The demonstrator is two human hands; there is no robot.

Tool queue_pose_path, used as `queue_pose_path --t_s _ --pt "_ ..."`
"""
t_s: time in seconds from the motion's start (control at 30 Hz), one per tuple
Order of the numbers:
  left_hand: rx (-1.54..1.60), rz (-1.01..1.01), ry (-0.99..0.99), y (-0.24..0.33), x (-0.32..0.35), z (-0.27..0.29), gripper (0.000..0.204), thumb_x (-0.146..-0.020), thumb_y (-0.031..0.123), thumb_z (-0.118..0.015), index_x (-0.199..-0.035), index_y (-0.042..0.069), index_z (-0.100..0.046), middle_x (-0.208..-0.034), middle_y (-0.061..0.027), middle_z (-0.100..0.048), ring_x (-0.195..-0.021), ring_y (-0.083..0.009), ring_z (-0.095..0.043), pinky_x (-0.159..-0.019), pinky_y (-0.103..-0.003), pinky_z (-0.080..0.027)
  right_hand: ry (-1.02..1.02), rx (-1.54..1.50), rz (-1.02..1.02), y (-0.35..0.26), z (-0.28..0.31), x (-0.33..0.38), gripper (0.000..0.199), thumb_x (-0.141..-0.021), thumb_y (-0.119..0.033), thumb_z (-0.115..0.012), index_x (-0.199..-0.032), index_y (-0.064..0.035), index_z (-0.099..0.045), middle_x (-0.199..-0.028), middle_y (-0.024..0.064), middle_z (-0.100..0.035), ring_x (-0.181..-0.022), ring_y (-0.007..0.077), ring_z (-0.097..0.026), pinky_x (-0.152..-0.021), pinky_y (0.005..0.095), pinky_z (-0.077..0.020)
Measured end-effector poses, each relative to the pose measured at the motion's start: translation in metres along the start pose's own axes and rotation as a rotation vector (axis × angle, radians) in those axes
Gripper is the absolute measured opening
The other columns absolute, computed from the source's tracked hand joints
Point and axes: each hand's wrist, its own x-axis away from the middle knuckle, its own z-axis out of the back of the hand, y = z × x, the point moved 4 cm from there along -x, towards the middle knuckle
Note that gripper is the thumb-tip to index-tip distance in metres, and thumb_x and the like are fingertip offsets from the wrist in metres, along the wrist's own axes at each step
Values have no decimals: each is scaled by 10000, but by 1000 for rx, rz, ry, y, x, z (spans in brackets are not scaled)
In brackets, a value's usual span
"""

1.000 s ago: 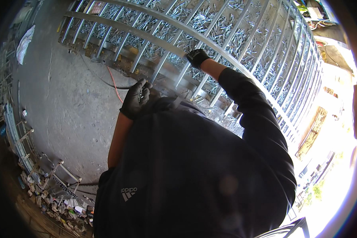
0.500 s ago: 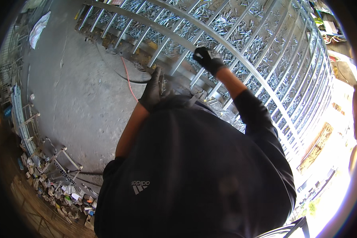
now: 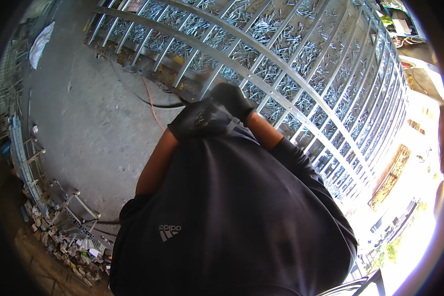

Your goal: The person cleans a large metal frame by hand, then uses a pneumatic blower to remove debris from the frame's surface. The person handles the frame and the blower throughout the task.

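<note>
My left hand [image 3: 195,120], in a black glove, is cupped close to my body. Small shiny metal pieces [image 3: 201,117] show in its palm; their exact kind is too blurred to tell. My right hand [image 3: 232,101], also gloved in black, curls right beside the left one, at its fingers. Whatever the right fingers hold is hidden. Just beyond both hands lies a silver metal frame [image 3: 249,75] of long curved-looking rails and many crossbars.
Loose small metal pieces [image 3: 269,64] are strewn thickly beneath the frame. A red cord [image 3: 149,98] and a dark hose cross the concrete floor [image 3: 98,128] at left. Scrap and litter [image 3: 79,256] pile up at lower left. A white sack [image 3: 41,45] lies at far left.
My right hand has come back from the frame's rail, moving left and nearer, to meet my left hand. The left fingers have drawn in and the view has shifted slightly.
</note>
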Motion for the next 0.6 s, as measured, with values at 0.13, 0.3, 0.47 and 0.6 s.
queue_pose_path --t_s 0.13,0.3,0.47,0.6 --pt "-341 -219 -45 1 7 7 237 -1105 264 -520 -1160 60 -627 -959 -3 -659 -866 -46 -626 -685 -191 -485 -301 -210 -277 22 -3 -2 216 -1045 -170 -570 -1087 3 -692 -860 70 -692 -699 154 -675 -601 322 -580" --pt "-255 -115 90 -18 28 22 237 -1106 237 -525 -1217 49 -619 -986 3 -635 -890 -23 -588 -727 -177 -472 157 -321 -452 88 69 -59 221 -1028 -208 -563 -999 -29 -690 -864 120 -721 -708 238 -747 -575 355 -600" --pt "18 82 248 -27 57 42 265 -1108 316 -525 -1053 80 -633 -809 38 -590 -684 -12 -539 -622 -164 -431 -66 620 -183 144 95 -107 196 -966 -208 -562 -1126 -142 -655 -1127 156 -639 -1086 375 -649 -883 466 -550" --pt "559 492 345 -46 75 57 324 -1111 373 -505 -984 97 -619 -693 57 -523 -559 -24 -462 -541 -185 -371 -126 720 -282 156 94 -112 262 -985 -224 -544 -1238 -177 -592 -1231 156 -571 -1171 375 -596 -933 466 -534"
